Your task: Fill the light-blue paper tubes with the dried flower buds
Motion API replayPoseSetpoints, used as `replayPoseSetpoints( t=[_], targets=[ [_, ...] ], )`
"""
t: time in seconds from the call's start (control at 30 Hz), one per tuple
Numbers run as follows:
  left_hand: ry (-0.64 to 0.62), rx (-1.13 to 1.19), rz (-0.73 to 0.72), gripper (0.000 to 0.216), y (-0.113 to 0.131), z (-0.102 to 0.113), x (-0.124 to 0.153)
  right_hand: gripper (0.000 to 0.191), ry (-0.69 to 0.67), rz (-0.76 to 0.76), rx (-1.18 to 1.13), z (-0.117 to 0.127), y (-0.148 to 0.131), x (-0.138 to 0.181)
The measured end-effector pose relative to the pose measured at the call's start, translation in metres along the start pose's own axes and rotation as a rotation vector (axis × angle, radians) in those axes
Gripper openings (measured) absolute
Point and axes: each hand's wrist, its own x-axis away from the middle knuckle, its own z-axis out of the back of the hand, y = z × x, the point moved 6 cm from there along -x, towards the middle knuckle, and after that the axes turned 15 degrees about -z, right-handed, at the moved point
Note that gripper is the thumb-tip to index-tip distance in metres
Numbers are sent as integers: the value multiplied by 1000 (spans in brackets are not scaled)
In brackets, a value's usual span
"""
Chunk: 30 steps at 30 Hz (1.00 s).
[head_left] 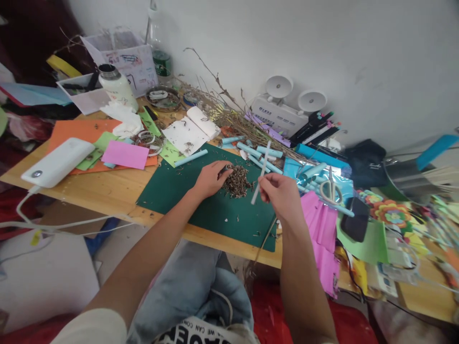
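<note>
A heap of small dry brown plant bits [237, 182] lies on the green cutting mat [215, 215]. At its left edge my left hand [211, 180] is closed in a pinch, with a small dark end showing at the fingertips that I cannot make out. To the right of the heap my right hand [281, 192] grips a translucent white stick [261, 173], held tilted above the mat. A light-blue paper tube [191, 158] rests along the mat's far left edge. More blue paper tubes [268, 152] lie bunched behind the heap.
Dry twigs [229, 107] stretch across the back by the wall. On the left are a white power bank [57, 162], coloured paper [125, 154] and an open white bottle [118, 88]. Scissors [330, 190], a dark phone [355, 219] and pink crepe paper [321, 239] lie at the right.
</note>
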Motion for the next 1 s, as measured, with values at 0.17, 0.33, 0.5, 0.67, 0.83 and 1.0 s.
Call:
replayPoseSetpoints(
  t=[0.17, 0.33, 0.5, 0.67, 0.83, 1.0],
  targets=[
    [27, 27, -36, 33, 3, 3, 0, 26, 14, 173, -255, -16, -40, -6],
    [59, -35, -7, 32, -2, 1, 1, 24, 59, 327, -125, -27, -60, -9],
    [96, -15, -29, 31, -2, 2, 1, 21, 69, 347, -45, -34, -60, -14],
    [104, 11, -69, 29, 2, 5, 0, 15, 153, 394, 112, -47, -54, -22],
    [96, 5, -72, 26, 2, 4, 0, 17, 163, 460, 155, -54, -53, -22],
    [127, 5, -76, 26, 2, 5, 0, 24, 260, 504, 119, -45, -52, -15]
  ],
)
